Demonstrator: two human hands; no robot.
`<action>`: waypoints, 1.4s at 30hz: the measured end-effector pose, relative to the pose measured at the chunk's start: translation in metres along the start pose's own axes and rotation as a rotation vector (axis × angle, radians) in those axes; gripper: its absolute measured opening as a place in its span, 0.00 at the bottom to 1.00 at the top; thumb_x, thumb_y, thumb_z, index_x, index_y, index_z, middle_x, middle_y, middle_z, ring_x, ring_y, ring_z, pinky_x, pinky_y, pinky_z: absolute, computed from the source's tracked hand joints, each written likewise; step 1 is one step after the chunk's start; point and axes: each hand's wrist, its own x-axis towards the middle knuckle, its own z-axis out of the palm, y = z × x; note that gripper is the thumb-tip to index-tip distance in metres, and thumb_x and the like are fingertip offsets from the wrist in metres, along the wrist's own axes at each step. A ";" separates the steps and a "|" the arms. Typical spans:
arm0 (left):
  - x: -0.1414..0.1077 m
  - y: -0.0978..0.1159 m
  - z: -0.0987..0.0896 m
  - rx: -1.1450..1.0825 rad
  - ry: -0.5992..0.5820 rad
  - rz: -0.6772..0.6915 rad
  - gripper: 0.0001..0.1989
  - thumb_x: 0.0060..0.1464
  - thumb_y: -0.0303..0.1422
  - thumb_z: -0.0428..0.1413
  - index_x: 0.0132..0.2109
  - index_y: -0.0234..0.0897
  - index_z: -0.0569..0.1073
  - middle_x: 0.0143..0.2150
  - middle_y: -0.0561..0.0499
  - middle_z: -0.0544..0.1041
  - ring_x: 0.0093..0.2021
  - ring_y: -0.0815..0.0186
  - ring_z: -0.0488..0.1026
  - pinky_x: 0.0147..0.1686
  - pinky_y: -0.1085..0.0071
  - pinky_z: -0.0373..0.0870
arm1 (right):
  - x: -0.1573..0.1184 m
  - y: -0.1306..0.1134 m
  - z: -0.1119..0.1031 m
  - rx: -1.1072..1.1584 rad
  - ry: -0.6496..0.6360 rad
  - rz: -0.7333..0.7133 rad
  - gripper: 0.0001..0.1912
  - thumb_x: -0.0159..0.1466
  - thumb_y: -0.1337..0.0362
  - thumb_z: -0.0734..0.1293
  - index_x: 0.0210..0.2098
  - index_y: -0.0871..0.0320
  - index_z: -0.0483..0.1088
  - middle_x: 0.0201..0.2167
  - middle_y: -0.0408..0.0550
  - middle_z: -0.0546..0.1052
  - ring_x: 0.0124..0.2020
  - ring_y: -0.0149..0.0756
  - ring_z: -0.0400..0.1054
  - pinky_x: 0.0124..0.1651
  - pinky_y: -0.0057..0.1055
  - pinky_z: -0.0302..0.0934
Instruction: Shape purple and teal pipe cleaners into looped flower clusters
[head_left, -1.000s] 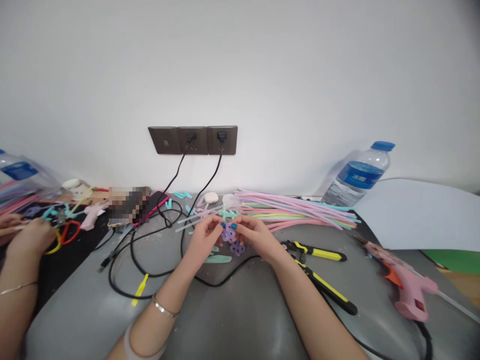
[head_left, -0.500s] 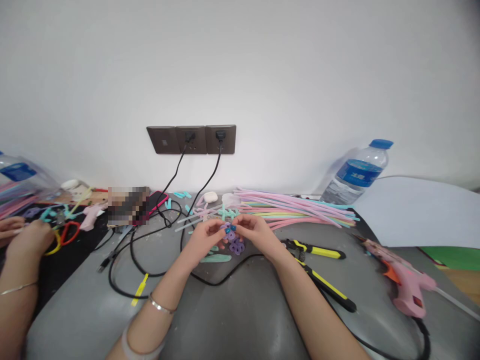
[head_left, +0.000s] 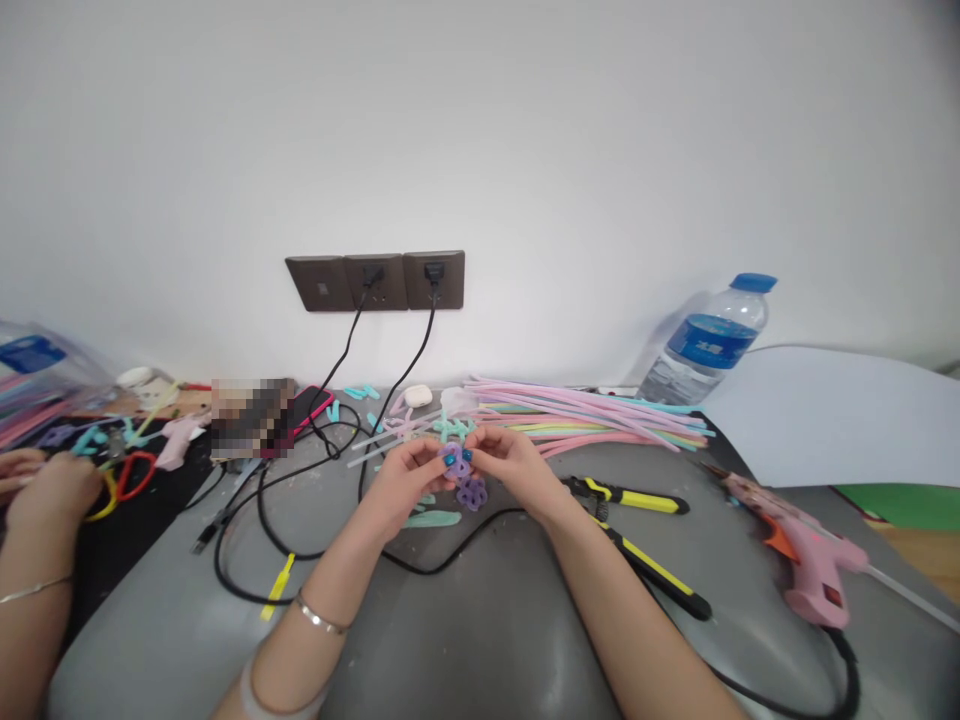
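Note:
Near the middle of the grey table (head_left: 465, 640), my left hand (head_left: 409, 482) and my right hand (head_left: 514, 465) pinch a small purple looped piece (head_left: 456, 461) between thumbs and fingertips. Both thumbnails are blue. Just below the fingertips is a second purple flower-shaped piece (head_left: 472, 493). Mint-green pieces (head_left: 431, 519) lie beside my left hand, and a green looped piece (head_left: 452, 427) shows behind the fingertips. A bundle of pastel fuzzy stems (head_left: 585, 412) is spread behind my right hand.
Yellow-black pliers (head_left: 652, 570) and a pink glue gun (head_left: 814, 560) lie at right, by a water bottle (head_left: 712, 340) and white paper (head_left: 832, 420). Black cables (head_left: 259, 515) loop at left. Another person's hands (head_left: 56, 490) work at far left near scissors (head_left: 124, 482).
The view has shifted slightly. My fingers have moved a little around the purple looped piece, and its loops show more plainly. Both hands still hold it.

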 end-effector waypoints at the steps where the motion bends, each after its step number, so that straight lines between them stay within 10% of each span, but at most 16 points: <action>1: 0.000 0.001 0.001 -0.020 0.012 0.013 0.16 0.37 0.38 0.70 0.30 0.33 0.76 0.26 0.53 0.76 0.25 0.72 0.72 0.29 0.75 0.73 | 0.000 0.001 0.003 0.014 0.045 -0.008 0.11 0.52 0.58 0.74 0.26 0.58 0.72 0.23 0.41 0.72 0.23 0.29 0.65 0.28 0.28 0.64; 14: 0.002 -0.003 -0.002 0.015 0.082 0.098 0.16 0.38 0.39 0.69 0.29 0.33 0.75 0.26 0.54 0.75 0.25 0.72 0.72 0.30 0.74 0.74 | 0.003 0.005 0.003 0.249 0.127 0.078 0.15 0.51 0.53 0.76 0.31 0.57 0.76 0.25 0.43 0.74 0.25 0.31 0.67 0.29 0.28 0.65; 42: 0.004 -0.002 -0.006 0.293 0.051 0.143 0.13 0.46 0.40 0.63 0.34 0.35 0.75 0.26 0.53 0.73 0.26 0.69 0.71 0.23 0.77 0.69 | -0.001 0.002 -0.001 -0.026 -0.048 0.066 0.16 0.55 0.51 0.72 0.32 0.57 0.71 0.24 0.40 0.71 0.23 0.29 0.62 0.27 0.26 0.55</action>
